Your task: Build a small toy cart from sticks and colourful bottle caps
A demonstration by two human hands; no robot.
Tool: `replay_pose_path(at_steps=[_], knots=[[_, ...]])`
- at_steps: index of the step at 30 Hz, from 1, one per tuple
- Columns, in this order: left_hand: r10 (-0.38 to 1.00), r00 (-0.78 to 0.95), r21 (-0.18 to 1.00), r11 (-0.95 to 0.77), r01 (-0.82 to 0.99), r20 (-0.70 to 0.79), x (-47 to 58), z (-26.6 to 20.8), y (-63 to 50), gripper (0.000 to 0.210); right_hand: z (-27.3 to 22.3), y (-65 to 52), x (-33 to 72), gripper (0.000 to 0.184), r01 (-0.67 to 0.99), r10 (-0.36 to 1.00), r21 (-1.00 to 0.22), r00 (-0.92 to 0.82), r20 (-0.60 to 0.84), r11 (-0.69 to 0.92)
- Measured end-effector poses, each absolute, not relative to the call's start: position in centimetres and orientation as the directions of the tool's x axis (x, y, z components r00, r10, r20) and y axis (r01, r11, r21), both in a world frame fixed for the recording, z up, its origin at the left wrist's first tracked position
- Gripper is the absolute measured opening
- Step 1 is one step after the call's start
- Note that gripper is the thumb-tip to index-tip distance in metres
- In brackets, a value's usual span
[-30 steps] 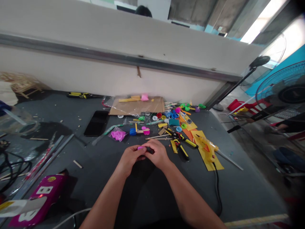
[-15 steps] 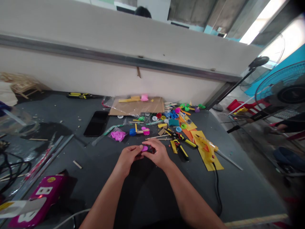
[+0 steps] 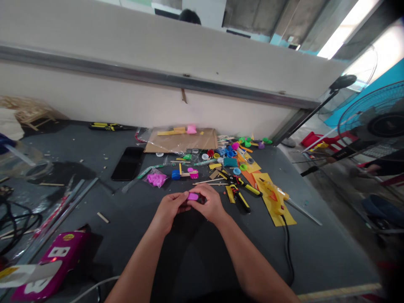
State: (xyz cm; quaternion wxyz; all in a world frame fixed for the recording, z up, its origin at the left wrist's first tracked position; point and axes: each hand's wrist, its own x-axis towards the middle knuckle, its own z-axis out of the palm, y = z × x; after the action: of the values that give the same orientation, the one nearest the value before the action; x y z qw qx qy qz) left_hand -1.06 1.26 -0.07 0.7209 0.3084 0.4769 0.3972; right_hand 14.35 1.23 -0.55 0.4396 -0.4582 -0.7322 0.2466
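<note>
Over the dark grey table, my left hand and my right hand meet at the fingertips. Between them they pinch a small, flat purple piece with a rounded end; its material I cannot make out. Both hands are closed on it, and the fingers hide part of it. Just beyond lies a small assembly with a blue cap, a pink piece and wooden sticks. A clear bag of pink-purple material rests to its left.
Yellow-handled pliers and a yellow glue gun on yellow sheet lie to the right. Coloured bottle caps crowd the back right. A black phone and a magenta power strip are on the left. A fan stands beyond the table.
The purple piece has turned between my fingers and now shows a longer side reaching right. My hands have stayed in nearly the same place.
</note>
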Motion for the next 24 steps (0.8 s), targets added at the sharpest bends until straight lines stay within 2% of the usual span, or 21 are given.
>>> replay_pose_path(at_steps=[6, 12, 20, 24], knots=[[0.870, 0.223, 0.824, 0.489, -0.285, -0.439, -1.01, -0.17, 1.22, 0.032, -0.40, 1.24, 14.28, 0.015, 0.467, 0.878, -0.746, -0.196, 0.437, 0.475], [0.877, 0.220, 0.836, 0.476, -0.273, -0.427, -1.02, 0.01, 1.22, 0.028, -0.39, 1.17, 14.24, 0.020, 0.457, 0.879, -0.752, -0.199, 0.434, 0.475], [0.872, 0.205, 0.824, 0.489, -0.286, -0.445, -0.91, -0.23, 1.24, 0.033, -0.51, 1.26, 14.14, 0.013, 0.453, 0.869, -0.745, -0.177, 0.463, 0.489], [0.872, 0.236, 0.828, 0.483, -0.285, -0.428, -0.99, -0.16, 1.25, 0.027, -0.50, 1.29, 14.15, 0.017, 0.447, 0.874, -0.753, -0.190, 0.448, 0.483]])
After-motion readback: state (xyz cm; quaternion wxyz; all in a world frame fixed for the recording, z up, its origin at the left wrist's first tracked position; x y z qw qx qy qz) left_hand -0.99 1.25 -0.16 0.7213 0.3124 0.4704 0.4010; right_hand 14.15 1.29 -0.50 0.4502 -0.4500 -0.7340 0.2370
